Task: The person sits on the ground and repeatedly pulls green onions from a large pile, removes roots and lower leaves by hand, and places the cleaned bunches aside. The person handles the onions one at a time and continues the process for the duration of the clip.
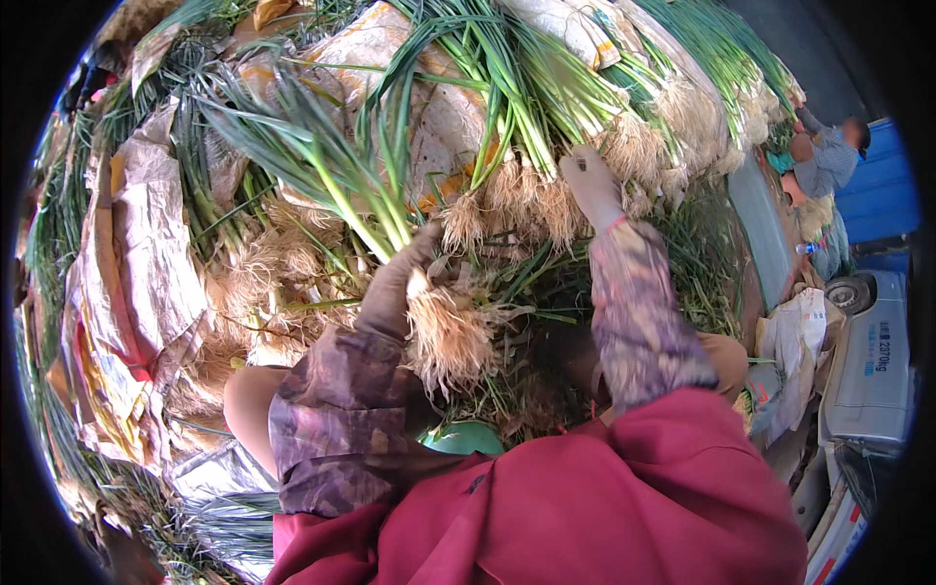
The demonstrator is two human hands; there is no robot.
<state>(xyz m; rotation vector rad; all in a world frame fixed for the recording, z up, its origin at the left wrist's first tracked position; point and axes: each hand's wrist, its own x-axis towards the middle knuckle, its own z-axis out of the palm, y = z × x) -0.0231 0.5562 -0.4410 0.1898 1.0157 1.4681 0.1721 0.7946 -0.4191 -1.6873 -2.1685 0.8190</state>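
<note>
My left hand (402,281) is closed around the white stems of a small bunch of green onions (329,183). Their pale roots (453,336) hang out below the fist, and the green leaves lean up to the left. Farther out on the right, my right hand (589,183) touches the heap of green onions (526,110) at the white stem ends. Its fingers are curled there, but whether they grip a stalk is hidden. Root clumps (541,201) lie just left of this hand.
White woven sacks (157,241) lie among more onions on the left. Loose leaves litter the ground between my knees, near a green rounded object (464,437). At right are a seated person (826,157), a blue panel (877,179) and a parked vehicle (870,351).
</note>
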